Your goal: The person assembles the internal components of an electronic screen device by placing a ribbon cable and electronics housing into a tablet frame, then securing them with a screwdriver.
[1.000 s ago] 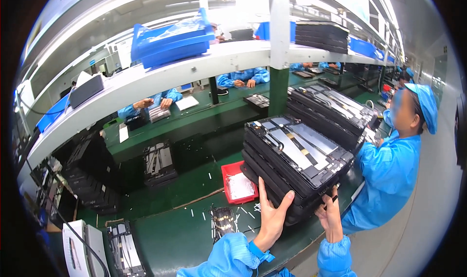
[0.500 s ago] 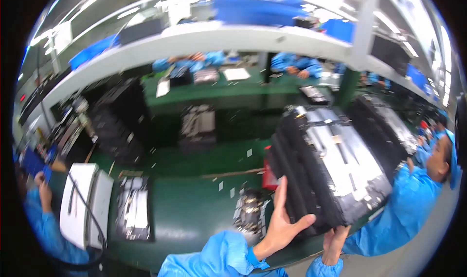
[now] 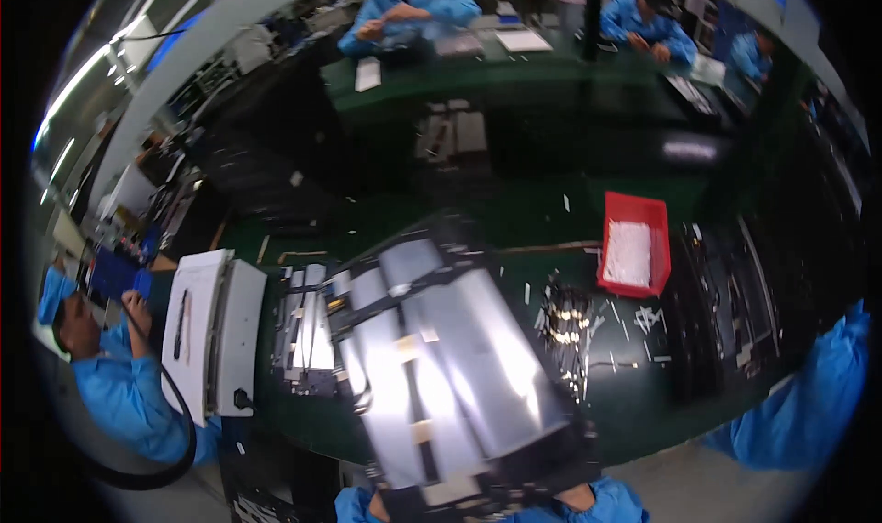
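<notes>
Close in front of me is a stack of black-framed panels (image 3: 514, 362), its top face made of wide silver plates crossed by black strips with small tan patches. My left hand (image 3: 378, 507) grips its near left edge. Along the near right edge my right hand (image 3: 578, 497) holds it too. The stack covers the fingers of both hands. Just left of the stack, a smaller black part with silver plates (image 3: 312, 330) lies on the green table (image 3: 386, 192). To the right, a bunch of dark strips with shiny gold spots (image 3: 567, 325) rests on the table.
A red bin (image 3: 636, 289) with white pieces stands beyond the strips; loose white slips (image 3: 648, 319) lie nearby. Black frames (image 3: 726, 302) lie at the right, near a blue sleeve (image 3: 808, 394). A white box (image 3: 234, 339) and a seated person (image 3: 129, 390) are on the left.
My hands and the stack have swung from the right to the centre, close in front of me. The view has tilted down and turned; the red bin now shows fully.
</notes>
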Demonstrator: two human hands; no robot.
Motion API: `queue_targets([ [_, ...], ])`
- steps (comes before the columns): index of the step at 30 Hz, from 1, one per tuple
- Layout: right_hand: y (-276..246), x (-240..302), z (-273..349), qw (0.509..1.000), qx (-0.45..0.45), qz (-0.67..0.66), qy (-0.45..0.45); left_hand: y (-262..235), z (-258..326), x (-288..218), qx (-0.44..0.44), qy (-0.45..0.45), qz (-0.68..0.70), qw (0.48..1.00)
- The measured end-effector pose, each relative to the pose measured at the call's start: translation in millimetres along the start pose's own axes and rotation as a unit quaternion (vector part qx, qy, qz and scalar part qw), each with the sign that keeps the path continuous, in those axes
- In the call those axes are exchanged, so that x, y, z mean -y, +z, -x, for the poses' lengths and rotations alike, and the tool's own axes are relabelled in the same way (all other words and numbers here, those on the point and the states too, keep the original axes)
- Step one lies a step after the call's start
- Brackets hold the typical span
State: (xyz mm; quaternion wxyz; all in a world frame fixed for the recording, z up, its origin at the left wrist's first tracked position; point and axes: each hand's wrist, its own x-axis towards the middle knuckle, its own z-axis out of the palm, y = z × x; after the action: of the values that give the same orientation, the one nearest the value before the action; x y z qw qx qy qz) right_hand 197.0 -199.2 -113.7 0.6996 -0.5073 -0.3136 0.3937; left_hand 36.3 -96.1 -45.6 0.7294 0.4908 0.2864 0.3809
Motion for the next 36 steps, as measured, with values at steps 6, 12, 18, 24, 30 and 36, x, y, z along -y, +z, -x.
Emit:
queue_targets([
  [6, 15, 62, -36, 0.982, 0.116, 0.13, 0.068, -19, -13, 14, -0.038, -0.056, -0.004, 0.998],
  [12, -12, 109, -73, 0.896, 0.1, 0.431, 0.018, -35, -10, 27, -0.117, -0.096, -0.005, 0.988],
  [18, -3, 99, -130, 0.85, 0.051, 0.525, 0.007, -40, 2, 31, -0.221, -0.109, -0.003, 0.969],
  [24, -5, 86, -146, 0.83, 0.143, 0.515, 0.16, -44, 15, 27, -0.334, -0.085, -0.018, 0.939],
  [30, -9, 104, -141, 0.892, 0.156, 0.317, 0.282, -52, 46, 15, -0.462, -0.062, -0.058, 0.883],
  [36, 28, 174, -102, 0.966, 0.004, 0.239, 0.1, -19, 50, -68, -0.314, 0.067, -0.01, 0.947],
])
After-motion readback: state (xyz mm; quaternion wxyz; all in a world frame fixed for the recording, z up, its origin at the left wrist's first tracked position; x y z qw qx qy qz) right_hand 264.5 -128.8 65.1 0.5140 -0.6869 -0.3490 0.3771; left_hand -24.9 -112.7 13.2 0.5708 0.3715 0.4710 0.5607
